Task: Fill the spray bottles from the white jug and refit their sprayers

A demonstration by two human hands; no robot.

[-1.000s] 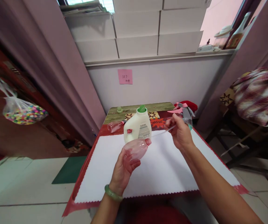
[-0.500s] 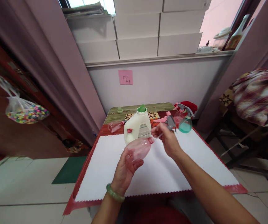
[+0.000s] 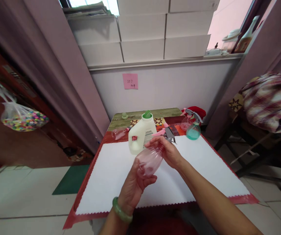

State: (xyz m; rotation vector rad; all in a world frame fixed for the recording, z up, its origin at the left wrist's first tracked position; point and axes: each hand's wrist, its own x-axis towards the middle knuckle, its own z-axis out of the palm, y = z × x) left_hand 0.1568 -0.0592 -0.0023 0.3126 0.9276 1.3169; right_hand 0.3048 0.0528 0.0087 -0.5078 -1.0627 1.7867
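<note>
My left hand [image 3: 137, 182] is closed around the lower end of a clear pink spray bottle [image 3: 149, 163], which is held tilted above the white cloth. At the bottle's neck, my right hand [image 3: 166, 148] grips the pink and grey spray head [image 3: 167, 133], its fingers covering the joint between the two. How far the head sits on the neck is hidden. Just behind the bottle stands a cream detergent jug [image 3: 140, 135] with a green spout [image 3: 147, 114] in its mouth.
A spray bottle with teal liquid [image 3: 193, 131] and another pink one [image 3: 186, 122] stand at the back right. An empty-looking pink bottle [image 3: 120, 133] lies at the back left, near a small green cap [image 3: 124, 116]. White cloth [image 3: 106, 182] covers the table.
My right hand has brought the spray head, whose tube was at the bottle's mouth, down to the neck. The tube no longer shows outside. The bottle has tilted more upright.
</note>
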